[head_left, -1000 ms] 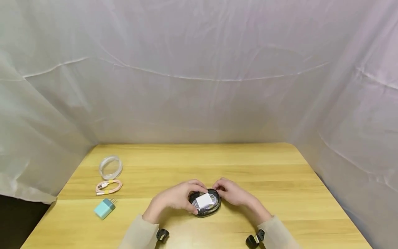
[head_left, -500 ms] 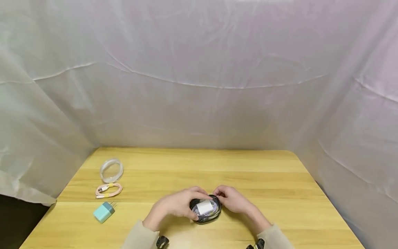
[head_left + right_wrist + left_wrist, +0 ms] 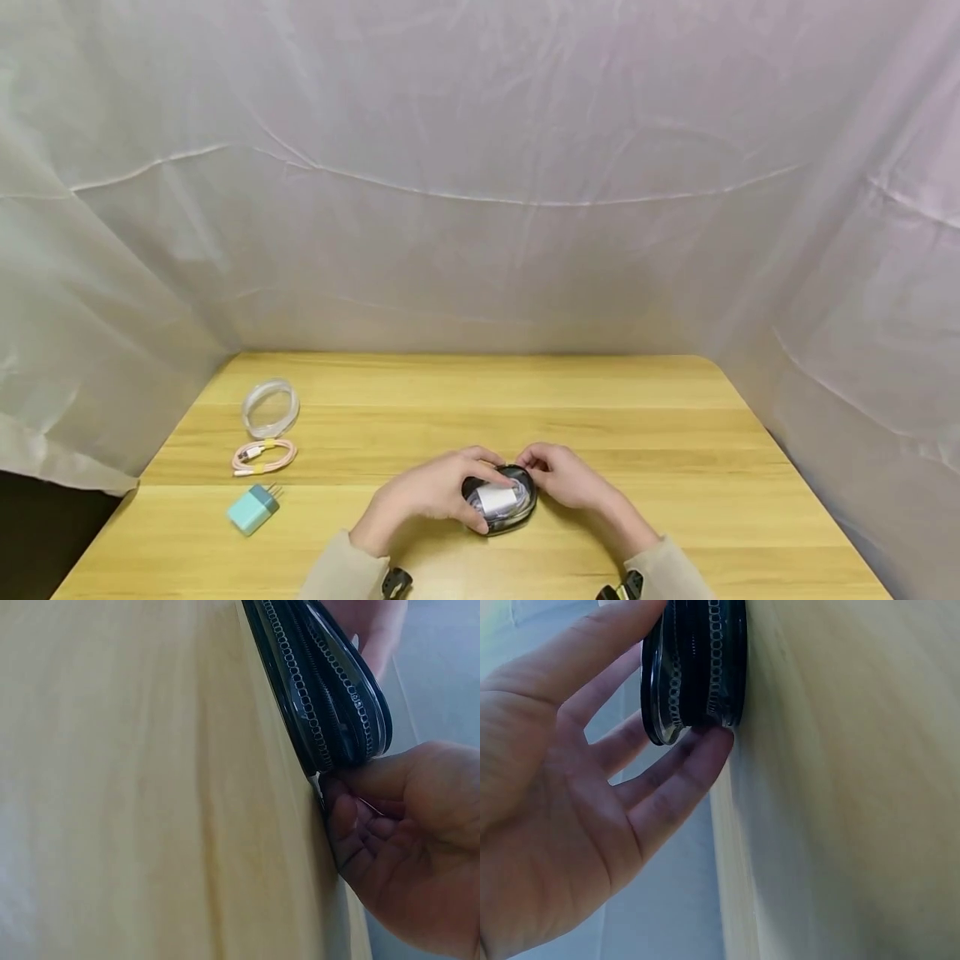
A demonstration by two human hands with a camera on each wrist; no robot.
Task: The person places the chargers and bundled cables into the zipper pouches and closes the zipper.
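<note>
While my left hand [image 3: 432, 493] grips one side of the oval, black-rimmed, clear-topped zip case [image 3: 324, 690], my right hand [image 3: 564, 479] pinches at its other end, exactly which part I cannot tell; the case rests between them on the yellowish wooden table [image 3: 480, 396].

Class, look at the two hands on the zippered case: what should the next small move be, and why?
Probably, the right hand should ease gently along the zip while the left hand steadies the zippered case. The left hand grips it, and the right hand is at its end, near the zip; exactly what it pinches is hidden.
</note>
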